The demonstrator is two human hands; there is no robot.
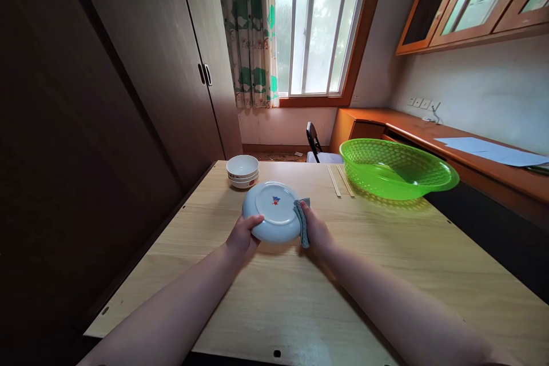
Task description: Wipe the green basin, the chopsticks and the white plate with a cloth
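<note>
A white plate (pixel 266 210) is held up over the table, its underside with a small blue and red mark facing me. My left hand (pixel 245 234) grips its left rim, thumb on the underside and fingers beneath. On the right edge, my right hand (pixel 316 227) is closed on a grey-blue cloth (pixel 302 223) folded against the plate's rim. Just behind the plate, to the left, stands a stack of white bowls (pixel 243 170) with red decoration.
Light wooden chopsticks (pixel 334 181) lie in two groups beside a green plastic basket (pixel 398 174) on the wooden table (pixel 274 309). Beyond are a folding chair (pixel 315 143) and a desk (pixel 412 120) with papers. A dark wardrobe (pixel 141 51) borders the left.
</note>
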